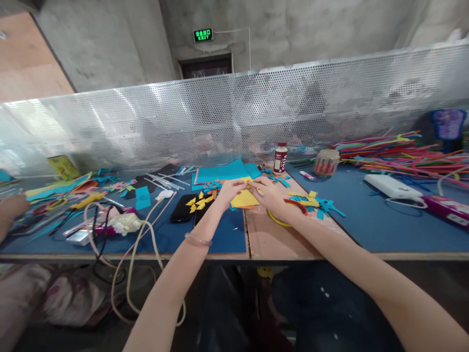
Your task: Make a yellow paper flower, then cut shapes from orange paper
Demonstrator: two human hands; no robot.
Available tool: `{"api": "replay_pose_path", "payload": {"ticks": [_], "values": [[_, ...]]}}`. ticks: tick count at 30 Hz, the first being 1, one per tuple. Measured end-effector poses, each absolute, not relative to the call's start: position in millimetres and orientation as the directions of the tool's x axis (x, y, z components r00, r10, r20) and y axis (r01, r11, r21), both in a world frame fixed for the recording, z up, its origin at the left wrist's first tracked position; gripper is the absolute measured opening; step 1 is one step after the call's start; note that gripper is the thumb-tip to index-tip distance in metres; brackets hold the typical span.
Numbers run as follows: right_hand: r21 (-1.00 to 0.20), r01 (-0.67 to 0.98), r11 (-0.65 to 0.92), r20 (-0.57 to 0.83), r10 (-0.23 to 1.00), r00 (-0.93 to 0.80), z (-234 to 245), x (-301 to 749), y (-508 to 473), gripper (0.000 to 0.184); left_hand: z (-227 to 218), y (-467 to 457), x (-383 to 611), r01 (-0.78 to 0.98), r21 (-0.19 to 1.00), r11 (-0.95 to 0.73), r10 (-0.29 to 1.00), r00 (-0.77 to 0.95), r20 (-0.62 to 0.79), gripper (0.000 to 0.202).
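Observation:
My left hand (231,191) and my right hand (269,194) meet over the table, fingertips pinched on a small yellow piece of paper or foam (249,180), mostly hidden by the fingers. Below them lies a yellow sheet (243,199). Behind the hands are larger blue sheets (223,172). Beside my left wrist, small folded yellow pieces (201,201) rest on a black phone (181,209). A red and yellow loop (280,220), perhaps scissor handles, is partly covered by my right forearm. Blue cut-out shapes (326,206) lie to its right.
A dark red-labelled bottle (280,159) stands behind my right hand. To the right are a clear jar (326,163), bundled coloured stems (403,154) and a white power strip (394,187). Cables (137,244) droop over the front edge at left, near another person's hand (12,210).

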State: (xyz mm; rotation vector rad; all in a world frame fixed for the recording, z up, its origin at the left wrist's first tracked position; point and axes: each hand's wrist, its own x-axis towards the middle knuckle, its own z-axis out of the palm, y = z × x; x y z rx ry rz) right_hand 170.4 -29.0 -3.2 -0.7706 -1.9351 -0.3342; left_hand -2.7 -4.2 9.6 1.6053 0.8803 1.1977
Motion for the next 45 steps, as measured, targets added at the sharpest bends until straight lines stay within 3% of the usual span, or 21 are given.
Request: {"api": "replay_pose_path", "payload": {"ticks": [2, 5, 8, 18, 24, 30, 35, 45], "values": [[-0.309, 0.549, 0.777, 0.864, 0.471, -0.180, 3.0, 167.7, -33.8, 0.024, 9.7, -4.2, -2.6, 0.018, 0.946, -0.323, 0.911, 0.278, 0.305, 0.033], [-0.615, 0.419, 0.668, 0.725, 0.688, -0.034, 12.7, 164.8, -41.0, 0.022, 9.7, -4.3, -2.3, 0.021, 0.947, -0.320, 0.909, 0.290, 0.300, 0.033], [-0.726, 0.370, 0.580, 0.620, 0.785, -0.014, 16.9, 165.5, -42.5, 0.026, 9.7, -4.6, -2.0, 0.026, 0.948, -0.316, 0.909, 0.295, 0.294, 0.031], [-0.813, 0.317, 0.488, 0.497, 0.866, -0.056, 11.7, 169.5, -31.4, 0.032, 10.0, -4.9, -0.3, 0.036, 0.934, -0.357, 0.901, 0.278, 0.334, 0.027], [-0.836, 0.313, 0.450, 0.438, 0.892, -0.112, 7.2, 172.3, -25.0, 0.039, 5.5, -3.9, -1.6, 0.042, 0.924, -0.381, 0.893, 0.275, 0.356, 0.037], [-0.799, 0.375, 0.470, 0.464, 0.879, -0.113, 5.9, 173.1, -23.8, 0.034, 6.2, -6.3, -1.8, 0.075, 0.925, -0.373, 0.894, 0.297, 0.336, 0.040], [-0.771, 0.402, 0.494, 0.485, 0.864, -0.132, 6.4, 173.7, -22.6, 0.031, 10.0, -6.9, -0.4, 0.141, 0.930, -0.338, 0.909, 0.304, 0.285, 0.023], [-0.791, 0.356, 0.498, 0.474, 0.866, -0.159, 8.9, 175.1, -27.3, 0.033, 11.1, -12.2, -1.1, 0.143, 0.926, -0.349, 0.876, 0.400, 0.269, 0.021]]}}
